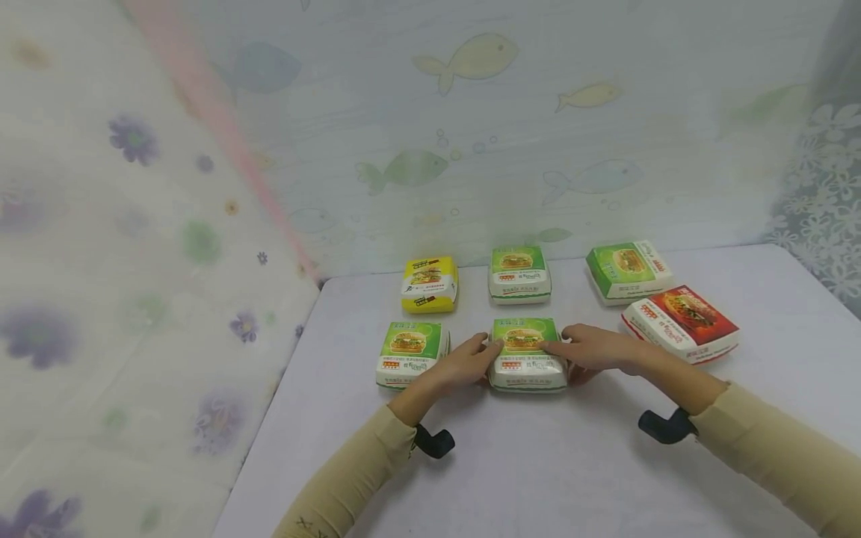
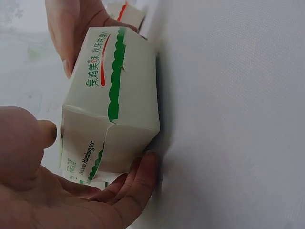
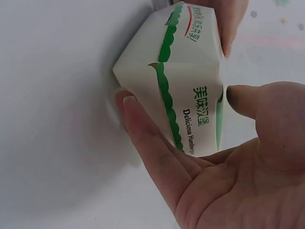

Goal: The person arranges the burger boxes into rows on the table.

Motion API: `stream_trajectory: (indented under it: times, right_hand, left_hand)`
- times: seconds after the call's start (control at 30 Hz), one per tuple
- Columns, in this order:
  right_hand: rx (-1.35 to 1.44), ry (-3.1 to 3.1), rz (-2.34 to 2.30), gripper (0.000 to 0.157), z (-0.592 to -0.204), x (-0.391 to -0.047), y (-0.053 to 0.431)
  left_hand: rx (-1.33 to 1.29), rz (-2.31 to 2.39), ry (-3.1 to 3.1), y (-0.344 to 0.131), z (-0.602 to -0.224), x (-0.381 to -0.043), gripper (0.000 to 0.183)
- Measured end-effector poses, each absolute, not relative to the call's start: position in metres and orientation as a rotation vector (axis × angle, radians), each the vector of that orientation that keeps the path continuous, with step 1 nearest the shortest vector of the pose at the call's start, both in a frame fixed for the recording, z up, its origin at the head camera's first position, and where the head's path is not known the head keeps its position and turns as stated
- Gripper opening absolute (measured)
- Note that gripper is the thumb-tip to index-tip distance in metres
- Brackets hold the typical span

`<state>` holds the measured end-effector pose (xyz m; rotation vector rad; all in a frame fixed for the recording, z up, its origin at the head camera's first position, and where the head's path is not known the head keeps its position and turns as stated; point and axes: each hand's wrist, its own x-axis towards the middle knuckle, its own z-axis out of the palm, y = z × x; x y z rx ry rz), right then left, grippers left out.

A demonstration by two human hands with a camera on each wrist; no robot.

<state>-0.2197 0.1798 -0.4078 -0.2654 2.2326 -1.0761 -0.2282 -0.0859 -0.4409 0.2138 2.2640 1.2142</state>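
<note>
A green-and-white hamburger box (image 1: 528, 366) sits on the table in the front row, its printed burger facing up. My left hand (image 1: 467, 360) holds its left side, thumb at the top edge. From the right, my right hand (image 1: 595, 348) grips the opposite side the same way. The left wrist view shows the left fingers (image 2: 143, 183) low along the box's side (image 2: 105, 86), near the tabletop. In the right wrist view, the right fingers (image 3: 147, 133) lie under the slanted lower side of the box (image 3: 190, 81), with the thumb by its upper edge.
Left of the held box stands another green hamburger box (image 1: 410, 347). Behind are a yellow box (image 1: 429, 284), a green box (image 1: 519, 275) and a tilted green box (image 1: 628, 271). A red box (image 1: 682, 321) lies beyond my right wrist. A fish-patterned curtain (image 1: 471, 149) backs the white table (image 1: 538, 478).
</note>
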Motion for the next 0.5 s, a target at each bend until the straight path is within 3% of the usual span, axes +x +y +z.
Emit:
stream_trajectory:
  times: [0.5]
  right_hand:
    - [-0.291, 2.27, -1.027, 0.073, -0.4046, -0.2197, 0.1812]
  left_hand:
    - [0.245, 1.237, 2.243, -0.0886, -0.4398, -0.2258, 0.075]
